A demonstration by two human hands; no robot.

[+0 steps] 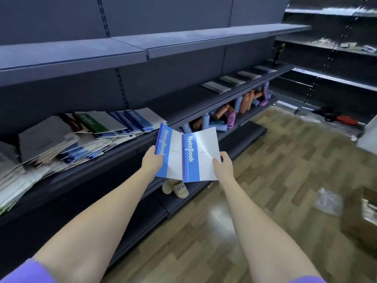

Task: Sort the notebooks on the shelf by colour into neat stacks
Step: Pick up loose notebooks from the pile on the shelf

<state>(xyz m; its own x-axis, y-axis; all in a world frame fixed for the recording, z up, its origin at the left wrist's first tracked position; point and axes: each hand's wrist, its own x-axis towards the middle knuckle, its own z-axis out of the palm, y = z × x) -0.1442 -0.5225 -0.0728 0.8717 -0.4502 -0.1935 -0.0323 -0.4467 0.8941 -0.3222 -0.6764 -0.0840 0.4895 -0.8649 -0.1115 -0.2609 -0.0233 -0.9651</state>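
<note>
The left hand (152,160) pinches one flat, shiny blue-and-white notebook (168,154) by its edge and the right hand (223,166) pinches another notebook (201,158) just beside it, out in front of the dark metal shelf (126,144) with its messy pile (71,135) of thin notebooks.

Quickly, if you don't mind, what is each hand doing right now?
Left hand: grips a blue notebook by its left edge.
Right hand: grips a second blue notebook by its right edge.

light: dim, bluish | glare: floor (220,219) sheen | blur: right edge | distortion: wide-angle bowed shelves (142,48)
</note>
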